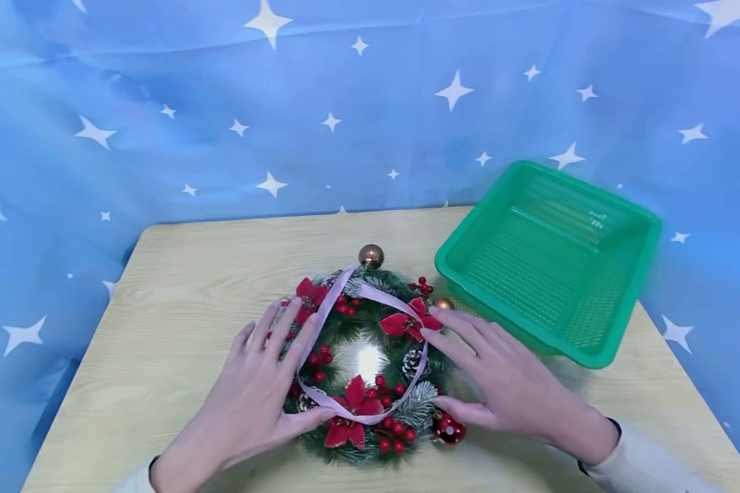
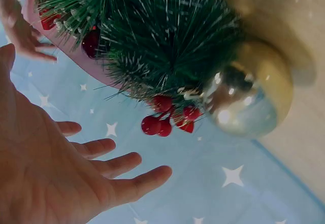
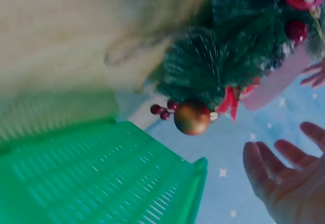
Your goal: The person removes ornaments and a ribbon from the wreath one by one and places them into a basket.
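Note:
A Christmas wreath (image 1: pixel 373 325) of green sprigs lies on the table, dressed with red poinsettias (image 1: pixel 348 411), red berries (image 1: pixel 392 436), pinecones and baubles. A pale lilac ribbon (image 1: pixel 370 419) loops loosely over its top. My left hand (image 1: pixel 253 390) is spread along the wreath's left side, its thumb tip by the ribbon's lower part. On the right side, my right hand (image 1: pixel 506 376) reaches over with straight fingers near a poinsettia and the ribbon. The wrist views show extended fingers on both hands. Whether the fingertips press the ribbon cannot be made out.
A green plastic basket (image 1: pixel 524 287) with mesh sides stands tilted at the back right, close to the wreath. Baubles stick out from the wreath: a brown one (image 1: pixel 371 256) at the back, a red one (image 1: pixel 449 430) at the front right. Behind the wooden table (image 1: pixel 179 301) hangs a blue starred cloth (image 1: pixel 321 82).

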`<state>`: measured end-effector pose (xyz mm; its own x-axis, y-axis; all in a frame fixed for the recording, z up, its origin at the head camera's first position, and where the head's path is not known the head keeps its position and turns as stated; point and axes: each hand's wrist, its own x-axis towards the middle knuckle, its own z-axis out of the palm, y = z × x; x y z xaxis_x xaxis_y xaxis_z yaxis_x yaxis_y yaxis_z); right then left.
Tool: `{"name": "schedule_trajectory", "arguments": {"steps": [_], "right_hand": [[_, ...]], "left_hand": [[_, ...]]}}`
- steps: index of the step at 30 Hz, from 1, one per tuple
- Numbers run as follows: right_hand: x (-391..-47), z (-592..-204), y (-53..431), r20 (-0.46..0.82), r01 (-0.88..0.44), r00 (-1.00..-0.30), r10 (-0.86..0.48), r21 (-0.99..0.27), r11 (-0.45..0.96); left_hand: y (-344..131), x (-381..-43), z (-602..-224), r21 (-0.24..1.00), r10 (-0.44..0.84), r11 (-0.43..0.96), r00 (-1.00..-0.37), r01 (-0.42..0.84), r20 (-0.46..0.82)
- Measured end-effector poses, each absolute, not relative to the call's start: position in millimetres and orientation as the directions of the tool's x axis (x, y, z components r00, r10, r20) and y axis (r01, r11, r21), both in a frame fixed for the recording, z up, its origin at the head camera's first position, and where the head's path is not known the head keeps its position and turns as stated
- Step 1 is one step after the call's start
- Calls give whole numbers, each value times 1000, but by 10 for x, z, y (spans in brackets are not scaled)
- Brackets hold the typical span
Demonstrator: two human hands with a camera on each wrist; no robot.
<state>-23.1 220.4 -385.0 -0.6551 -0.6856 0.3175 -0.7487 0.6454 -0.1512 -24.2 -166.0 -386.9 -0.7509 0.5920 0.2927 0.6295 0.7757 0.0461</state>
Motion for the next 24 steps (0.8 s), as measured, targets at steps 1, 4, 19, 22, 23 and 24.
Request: {"name": "schedule_trajectory", "arguments": {"steps": [1, 4, 19, 22, 23, 24], "right_hand": [[-204, -3868, 2209, 313, -743, -663, -680, -165, 649], [-123, -3921, 2224, 292, -722, -689, -663, -202, 662], [241, -4183, 2274, 243, -566, -825, -511, -371, 737], [312, -4210, 2274, 221, -511, -859, -462, -439, 739], [334, -4216, 2273, 214, -494, -868, -448, -459, 738], [354, -4222, 2271, 207, -480, -875, -437, -475, 737]], "left_hand": [[-1679, -221, -3892, 69, 579, 780, -759, 622, 299], [-1721, -170, -3956, 120, 547, 790, -781, 601, 302], [-1688, -122, -4150, 209, 496, 801, -817, 561, 293], [-1675, -116, -4180, 203, 493, 801, -814, 563, 307], [-1671, -112, -4187, 201, 493, 801, -813, 563, 311], [-1669, -109, -4193, 201, 492, 802, -813, 563, 313]]}}
